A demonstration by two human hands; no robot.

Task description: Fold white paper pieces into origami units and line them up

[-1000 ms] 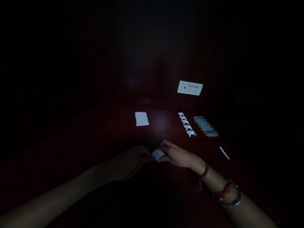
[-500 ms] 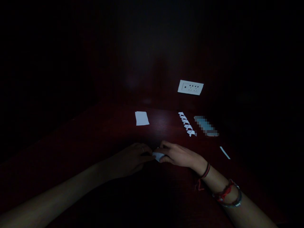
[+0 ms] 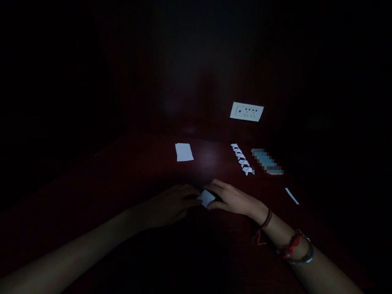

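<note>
A small white paper piece [image 3: 208, 198] lies between my two hands near the middle of the dark red table. My left hand [image 3: 173, 204], in deep shadow, has its thumb and fingers closed on the left side of the paper. On the right side, my right hand [image 3: 231, 199] has its thumb and fingers apart around the paper's edge, touching or very near it. A flat stack of white paper [image 3: 184, 152] rests beyond my left hand. Beyond my right hand is a slanting row of folded white paper pieces [image 3: 241, 159].
A phone-shaped object [image 3: 266, 161], blurred by blocks, lies right of the folded row. Nearer is a narrow white strip [image 3: 292, 196]. A white socket plate [image 3: 246, 111] is on the wall behind the dark red table [image 3: 141, 163]. The surroundings are very dark.
My right fingers have spread and moved off the top of the paper, so more of it shows. My left hand has stayed on it. The view has shifted slightly.
</note>
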